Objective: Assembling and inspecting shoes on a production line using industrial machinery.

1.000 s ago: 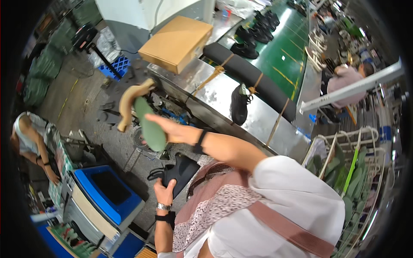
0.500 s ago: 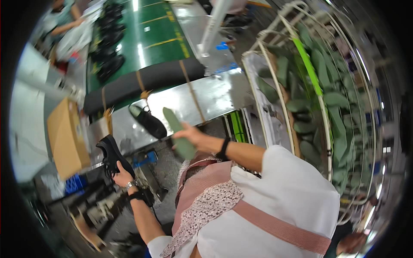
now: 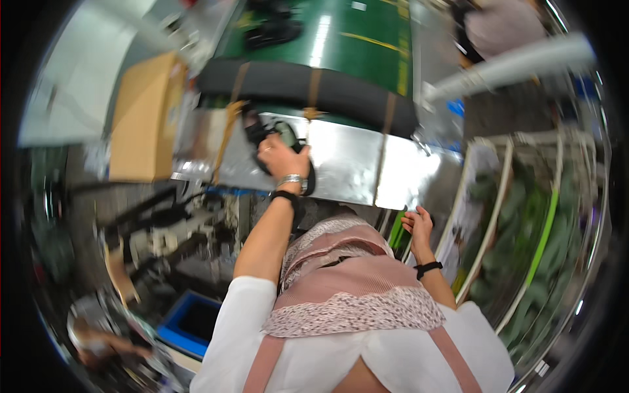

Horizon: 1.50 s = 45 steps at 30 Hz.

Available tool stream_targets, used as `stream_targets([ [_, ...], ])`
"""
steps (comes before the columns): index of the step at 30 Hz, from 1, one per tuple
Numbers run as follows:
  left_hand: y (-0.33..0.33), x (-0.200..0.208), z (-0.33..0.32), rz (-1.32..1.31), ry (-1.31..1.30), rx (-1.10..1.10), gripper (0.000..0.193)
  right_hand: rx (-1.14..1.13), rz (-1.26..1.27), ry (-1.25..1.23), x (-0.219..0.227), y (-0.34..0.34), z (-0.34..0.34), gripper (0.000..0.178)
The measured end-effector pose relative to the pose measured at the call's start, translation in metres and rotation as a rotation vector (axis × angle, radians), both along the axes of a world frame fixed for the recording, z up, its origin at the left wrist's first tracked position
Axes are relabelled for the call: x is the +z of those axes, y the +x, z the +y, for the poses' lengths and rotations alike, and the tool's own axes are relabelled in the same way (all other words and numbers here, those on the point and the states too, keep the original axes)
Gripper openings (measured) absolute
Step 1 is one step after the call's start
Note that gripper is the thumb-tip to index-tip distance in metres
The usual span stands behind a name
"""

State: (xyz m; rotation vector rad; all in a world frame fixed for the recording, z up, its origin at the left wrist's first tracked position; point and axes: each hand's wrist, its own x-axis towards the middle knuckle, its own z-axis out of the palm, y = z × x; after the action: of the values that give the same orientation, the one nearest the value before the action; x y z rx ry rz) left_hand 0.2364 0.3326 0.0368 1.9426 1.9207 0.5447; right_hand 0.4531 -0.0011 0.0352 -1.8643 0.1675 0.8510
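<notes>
Principal risk: the metal table [image 3: 344, 164] looks slick, and the near black shoe [image 3: 310, 177], its toe close to the table edge on the wearer's side of the left fingers, could slide off if nudged. Lesser risk: the other black shoe [image 3: 251, 121], just beyond those fingers, could be knocked, the pair lying close together.

Left hand [image 3: 283, 157]: fingers bent over the near shoe; blur prevents telling grip from touch. Right hand [image 3: 419, 234]: fingers loosely curled and parted, nothing seen in them.

Surface: bright, reflective. Room, by size: green belt [image 3: 367, 56], well beyond the left fingers; rack [image 3: 542, 243] of green pieces [image 3: 521, 196], right of the right fingers; black roll [image 3: 354, 90], beyond the left fingers; cardboard box [image 3: 147, 118], left of them.
</notes>
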Motion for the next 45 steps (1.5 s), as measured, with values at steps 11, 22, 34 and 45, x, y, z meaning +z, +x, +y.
stream_targets([
  [11, -0.072, 0.037, -0.051, -0.747, 0.176, -0.026, 0.035, 0.755, -0.064, 0.34, 0.046, -0.133, 0.269, 0.068],
  [22, -0.267, 0.099, -0.141, -1.969, 0.029, 0.644, 0.027, 1.473, 0.294, 0.812, 0.143, -0.357, 0.254, 0.086],
  [34, -0.352, 0.086, -0.118, -1.843, 0.175, 1.203, 0.068, 1.977, -1.287, 0.836, 0.196, -0.53, 0.26, 0.098],
  [45, -0.346, 0.09, -0.129, -1.981, 0.077, 1.053, 0.065, 2.185, -1.356, 0.514, 0.203, -0.541, 0.26, 0.09],
])
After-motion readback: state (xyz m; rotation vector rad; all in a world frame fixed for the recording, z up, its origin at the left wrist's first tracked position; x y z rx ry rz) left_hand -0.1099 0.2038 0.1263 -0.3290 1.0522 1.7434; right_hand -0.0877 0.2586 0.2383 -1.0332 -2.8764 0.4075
